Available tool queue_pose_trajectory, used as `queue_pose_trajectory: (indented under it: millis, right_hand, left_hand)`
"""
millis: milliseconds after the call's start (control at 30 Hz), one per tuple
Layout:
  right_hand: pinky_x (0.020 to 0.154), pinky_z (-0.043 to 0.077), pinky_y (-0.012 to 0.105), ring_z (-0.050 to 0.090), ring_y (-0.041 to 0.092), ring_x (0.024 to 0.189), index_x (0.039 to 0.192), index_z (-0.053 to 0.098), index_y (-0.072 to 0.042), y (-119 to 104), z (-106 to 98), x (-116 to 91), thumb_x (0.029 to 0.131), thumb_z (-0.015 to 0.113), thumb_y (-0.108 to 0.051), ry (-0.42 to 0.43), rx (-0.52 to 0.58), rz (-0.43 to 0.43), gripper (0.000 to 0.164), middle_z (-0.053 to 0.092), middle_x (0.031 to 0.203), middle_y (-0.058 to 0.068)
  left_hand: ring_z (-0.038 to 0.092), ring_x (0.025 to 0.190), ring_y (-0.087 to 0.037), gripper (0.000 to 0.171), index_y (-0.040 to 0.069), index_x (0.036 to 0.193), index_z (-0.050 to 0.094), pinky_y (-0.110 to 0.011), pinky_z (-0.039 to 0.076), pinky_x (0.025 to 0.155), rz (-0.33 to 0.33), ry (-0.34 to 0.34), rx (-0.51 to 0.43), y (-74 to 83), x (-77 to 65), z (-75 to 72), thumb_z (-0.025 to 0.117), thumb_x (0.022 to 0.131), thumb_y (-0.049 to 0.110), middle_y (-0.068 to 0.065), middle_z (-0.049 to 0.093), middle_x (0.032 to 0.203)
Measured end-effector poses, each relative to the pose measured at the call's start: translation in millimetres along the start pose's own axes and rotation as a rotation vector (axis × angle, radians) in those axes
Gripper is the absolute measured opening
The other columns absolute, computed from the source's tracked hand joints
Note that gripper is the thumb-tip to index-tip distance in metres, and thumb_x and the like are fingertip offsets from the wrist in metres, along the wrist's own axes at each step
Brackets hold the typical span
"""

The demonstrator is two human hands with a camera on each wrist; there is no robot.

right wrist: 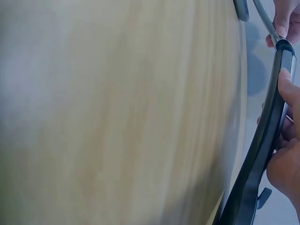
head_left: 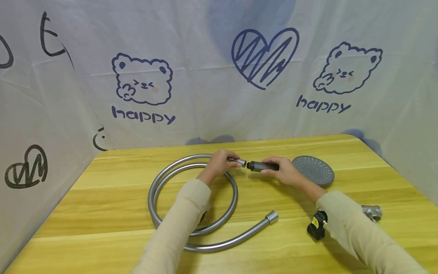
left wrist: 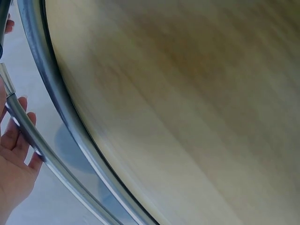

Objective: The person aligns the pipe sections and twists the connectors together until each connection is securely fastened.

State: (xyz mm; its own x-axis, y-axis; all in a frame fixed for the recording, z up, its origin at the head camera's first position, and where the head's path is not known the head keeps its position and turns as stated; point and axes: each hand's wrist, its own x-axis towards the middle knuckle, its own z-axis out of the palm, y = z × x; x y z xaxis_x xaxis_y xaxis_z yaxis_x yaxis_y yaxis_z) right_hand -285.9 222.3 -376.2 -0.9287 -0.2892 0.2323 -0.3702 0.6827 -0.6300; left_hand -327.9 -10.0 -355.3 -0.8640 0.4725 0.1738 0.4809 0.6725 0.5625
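My left hand [head_left: 220, 163] grips a silver shower hose [head_left: 235, 196] just behind its metal end fitting [head_left: 241, 162]. In the left wrist view, the fingers [left wrist: 21, 140] curl around the hose below that fitting. With my right hand [head_left: 284, 171] I hold a dark grey handheld shower head by its handle [head_left: 263, 166]. Its wide round spray face [head_left: 313, 170] extends to the right behind that hand. The handle's black threaded end [head_left: 251, 166] points at the hose fitting, with a narrow gap between them in the head view.
The hose lies looped on the yellow wooden table [head_left: 113, 190], its other metal end [head_left: 272, 217] toward the front. A silver metal fitting [head_left: 373, 212] sits at the right, partly behind the right sleeve [head_left: 352, 217]. White sheets [head_left: 202, 95] with drawings surround the table.
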Motion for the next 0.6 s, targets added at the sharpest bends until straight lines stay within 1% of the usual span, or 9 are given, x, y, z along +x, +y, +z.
queue_pose_trajectory:
  millis: [233,433,600]
  right_hand:
    - [0.087,0.047,0.046,0.058,0.031,0.100,0.119,0.059,0.001,-1.1,2.4,1.0,0.087,0.064,-0.019,0.000,0.011,0.002,0.037,0.062,0.115,0.021]
    - [0.084,0.048,0.044,0.059,0.029,0.097,0.118,0.059,0.001,-1.5,5.6,2.7,0.087,0.065,-0.019,0.010,0.004,-0.013,0.037,0.062,0.113,0.020]
    - [0.084,0.048,0.044,0.060,0.029,0.096,0.117,0.060,0.001,-2.4,7.7,4.5,0.086,0.066,-0.019,0.023,-0.012,-0.019,0.037,0.064,0.112,0.020]
  left_hand:
    - [0.063,0.096,-0.020,0.031,0.009,0.110,0.068,-0.033,0.050,0.084,0.011,-0.005,0.000,-0.6,-0.5,0.4,0.066,0.085,0.026,-0.007,0.069,0.105]
    - [0.063,0.096,-0.021,0.030,0.009,0.108,0.069,-0.034,0.050,0.084,0.015,0.011,0.011,-0.3,-0.1,0.9,0.066,0.084,0.026,-0.007,0.070,0.104]
    - [0.064,0.096,-0.021,0.029,0.009,0.106,0.070,-0.034,0.050,0.084,0.037,0.039,0.045,-0.5,0.9,2.4,0.068,0.083,0.026,-0.006,0.071,0.103]
